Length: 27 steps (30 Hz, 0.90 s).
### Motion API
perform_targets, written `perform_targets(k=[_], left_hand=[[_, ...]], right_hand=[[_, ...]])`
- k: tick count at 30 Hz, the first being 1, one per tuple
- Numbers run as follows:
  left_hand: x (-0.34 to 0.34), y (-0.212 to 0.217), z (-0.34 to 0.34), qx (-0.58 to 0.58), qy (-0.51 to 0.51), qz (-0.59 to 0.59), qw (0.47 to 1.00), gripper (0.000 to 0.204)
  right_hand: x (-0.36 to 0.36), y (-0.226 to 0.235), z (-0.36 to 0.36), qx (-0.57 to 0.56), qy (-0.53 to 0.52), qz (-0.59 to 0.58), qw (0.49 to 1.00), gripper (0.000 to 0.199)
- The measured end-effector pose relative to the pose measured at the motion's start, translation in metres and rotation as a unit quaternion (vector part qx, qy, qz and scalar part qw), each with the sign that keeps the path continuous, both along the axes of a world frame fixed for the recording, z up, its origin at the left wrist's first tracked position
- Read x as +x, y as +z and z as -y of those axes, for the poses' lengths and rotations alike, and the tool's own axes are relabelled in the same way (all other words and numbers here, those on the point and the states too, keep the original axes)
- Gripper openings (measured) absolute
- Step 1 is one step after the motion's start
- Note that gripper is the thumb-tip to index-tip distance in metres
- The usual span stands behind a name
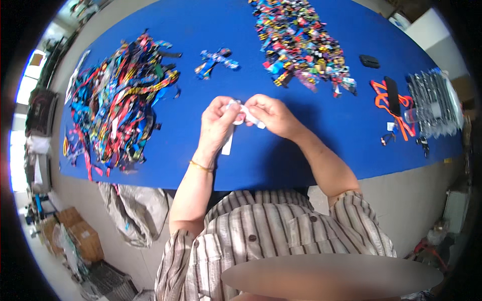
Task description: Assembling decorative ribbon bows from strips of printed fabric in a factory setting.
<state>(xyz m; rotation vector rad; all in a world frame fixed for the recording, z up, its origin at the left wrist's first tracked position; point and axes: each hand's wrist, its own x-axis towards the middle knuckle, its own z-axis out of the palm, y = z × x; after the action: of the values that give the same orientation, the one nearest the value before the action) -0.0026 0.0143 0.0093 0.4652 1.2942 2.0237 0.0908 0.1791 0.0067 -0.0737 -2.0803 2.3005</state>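
Over the near middle of the blue table (321, 145), my two hands are close together with a white ribbon-like strip (227, 144) between them. My left hand (217, 123) pinches it, and one flat end hangs down beside the wrist. My right hand (275, 116) pinches another part, and a short white end pokes out under its fingers. The strip looks looped or folded between the fingertips, which partly hide it. Just beyond my hands lies a small crossed bundle of patterned straps (217, 62).
A big heap of colourful patterned straps (120, 100) covers the table's left side. A long band of small multicoloured pieces (306, 45) runs toward the far edge. At right lie a black case (369, 61), orange straps (381, 100) and a stack of clear-wrapped dark packages (432, 103).
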Motion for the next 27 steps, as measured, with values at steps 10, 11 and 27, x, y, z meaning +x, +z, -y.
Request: perform_targets(k=[10,11,27], left_hand=[[0.003,-0.001,0.004,-0.017,-0.018,-0.028,0.999,0.013],[0.003,0.0,0.004,-0.017,-0.019,-0.028,0.999,0.013],[0.007,0.007,0.005,-0.034,-0.09,-0.047,0.994,0.011]], right_hand=[[0.003,0.013,0.015,0.007,-0.017,-0.003,1.0,0.013],[0.003,0.013,0.013,0.007,-0.018,-0.003,1.0,0.013],[0.003,0.009,-0.007,0.034,0.011,0.052,0.998,0.01]])
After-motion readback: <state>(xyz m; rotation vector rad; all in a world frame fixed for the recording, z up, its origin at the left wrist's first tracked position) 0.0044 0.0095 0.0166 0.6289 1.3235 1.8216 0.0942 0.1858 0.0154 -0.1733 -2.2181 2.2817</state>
